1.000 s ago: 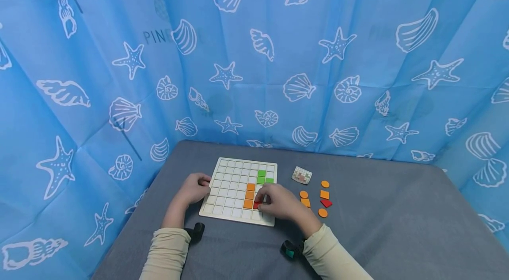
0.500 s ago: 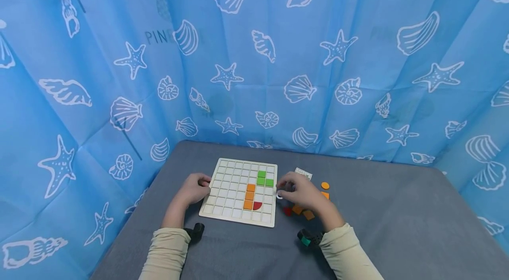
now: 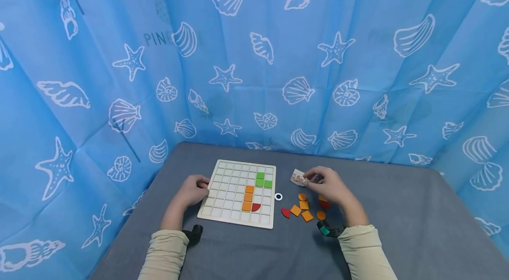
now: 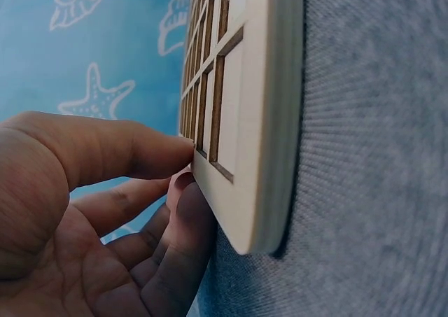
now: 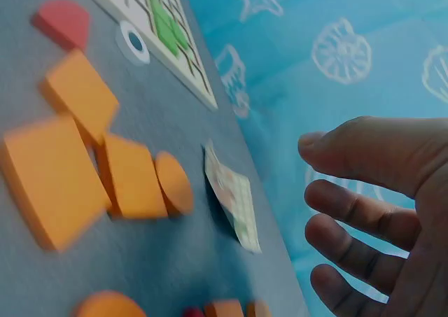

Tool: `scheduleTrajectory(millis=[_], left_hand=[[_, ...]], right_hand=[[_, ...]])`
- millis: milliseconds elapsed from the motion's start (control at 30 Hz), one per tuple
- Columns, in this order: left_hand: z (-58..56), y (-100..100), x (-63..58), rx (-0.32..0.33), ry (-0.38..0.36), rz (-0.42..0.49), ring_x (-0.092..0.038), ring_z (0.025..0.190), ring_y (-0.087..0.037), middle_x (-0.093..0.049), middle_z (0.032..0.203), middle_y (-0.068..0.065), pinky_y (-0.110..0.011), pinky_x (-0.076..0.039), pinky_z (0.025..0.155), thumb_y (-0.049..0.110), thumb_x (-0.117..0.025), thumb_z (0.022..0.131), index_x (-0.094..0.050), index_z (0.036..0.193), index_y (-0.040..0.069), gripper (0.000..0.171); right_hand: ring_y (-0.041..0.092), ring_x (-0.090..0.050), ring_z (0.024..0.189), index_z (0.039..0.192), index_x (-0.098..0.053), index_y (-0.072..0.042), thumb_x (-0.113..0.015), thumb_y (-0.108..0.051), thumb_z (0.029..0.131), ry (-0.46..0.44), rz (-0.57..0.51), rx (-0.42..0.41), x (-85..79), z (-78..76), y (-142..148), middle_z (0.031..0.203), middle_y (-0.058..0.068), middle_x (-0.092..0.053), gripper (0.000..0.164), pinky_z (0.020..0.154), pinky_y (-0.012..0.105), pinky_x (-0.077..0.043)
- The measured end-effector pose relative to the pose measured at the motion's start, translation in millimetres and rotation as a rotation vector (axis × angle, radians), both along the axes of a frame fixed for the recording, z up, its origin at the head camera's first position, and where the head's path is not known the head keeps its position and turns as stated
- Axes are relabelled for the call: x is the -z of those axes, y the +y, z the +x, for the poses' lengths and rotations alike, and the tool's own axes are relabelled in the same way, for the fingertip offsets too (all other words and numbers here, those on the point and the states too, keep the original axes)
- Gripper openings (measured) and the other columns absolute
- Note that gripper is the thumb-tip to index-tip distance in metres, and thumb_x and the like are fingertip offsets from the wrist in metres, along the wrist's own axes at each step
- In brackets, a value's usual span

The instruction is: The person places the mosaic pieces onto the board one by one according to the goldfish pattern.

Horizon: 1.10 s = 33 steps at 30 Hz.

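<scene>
From beside the board [image 3: 224, 188], your right grip [image 3: 329, 185] has come, parted and empty, to just right of the curled card [image 3: 296, 177], whose lifted edge seems easiest to take, while your left grip [image 3: 192, 191], pinching the board to its right, should hold steady.

Wood, weave, paper

By my left hand [image 3: 191, 189], the grid board [image 3: 224, 193] looks like smooth, matt wood. The grey cloth [image 4: 364, 191] beneath is coarsely woven. At right, the orange pieces [image 5: 59, 180] look smooth and matt, the curled card [image 5: 234, 198] papery. The far curtain [image 3: 254, 72] looks like creased fabric.
</scene>
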State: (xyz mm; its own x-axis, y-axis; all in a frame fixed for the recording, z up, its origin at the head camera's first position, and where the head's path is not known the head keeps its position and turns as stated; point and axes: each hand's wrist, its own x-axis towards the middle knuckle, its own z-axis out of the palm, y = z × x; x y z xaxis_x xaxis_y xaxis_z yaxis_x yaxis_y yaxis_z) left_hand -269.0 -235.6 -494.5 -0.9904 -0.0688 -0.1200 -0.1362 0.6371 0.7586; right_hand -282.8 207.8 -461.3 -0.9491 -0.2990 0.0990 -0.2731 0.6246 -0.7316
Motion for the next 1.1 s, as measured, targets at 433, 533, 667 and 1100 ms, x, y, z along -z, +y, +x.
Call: scheduleTrajectory(millis=[433,533,667,1100], left_hand=[[-0.9,-0.9,-0.4,0.006,0.003,-0.007,-0.06,0.09,-0.025,-0.066,0.103,-0.013,-0.039,-0.049,0.079,0.002,-0.063,0.086,-0.07,0.126,-0.004,0.04],[-0.8,-0.7,-0.3,0.004,0.001,-0.008,-0.06,0.09,-0.024,-0.066,0.102,-0.013,-0.039,-0.049,0.078,0.002,-0.063,0.086,-0.07,0.125,-0.004,0.04],[0.2,0.1,-0.2,-0.002,-0.004,-0.008,-0.06,0.09,-0.024,-0.067,0.103,-0.013,-0.037,-0.049,0.078,0.002,-0.063,0.086,-0.071,0.126,-0.003,0.041],[1.3,-0.1,-0.4,0.003,-0.001,0.015,-0.059,0.089,-0.024,-0.065,0.102,-0.013,-0.037,-0.048,0.076,0.001,-0.062,0.087,-0.069,0.127,-0.004,0.041]], right_hand=[[0.026,-0.066,0.094,0.118,-0.074,0.003,-0.077,-0.012,0.095,-0.074,0.044,0.033,9.5,-4.1,41.0,0.115,0.021,-0.073,0.028,0.077,0.038,-0.055],[0.024,-0.066,0.091,0.114,-0.075,0.003,-0.08,-0.013,0.093,-0.11,0.073,0.029,10.8,-3.6,44.1,0.108,0.017,-0.074,0.027,0.076,0.037,-0.055],[0.022,-0.065,0.087,0.11,-0.076,0.002,-0.081,-0.013,0.091,-0.165,0.087,0.019,12.7,-3.2,45.0,0.101,0.013,-0.074,0.025,0.072,0.034,-0.054],[0.021,-0.062,0.083,0.1,-0.077,0.001,-0.087,-0.012,0.086,-0.22,0.09,0.031,16.1,-2.3,44.3,0.093,0.008,-0.071,0.022,0.072,0.036,-0.053]])
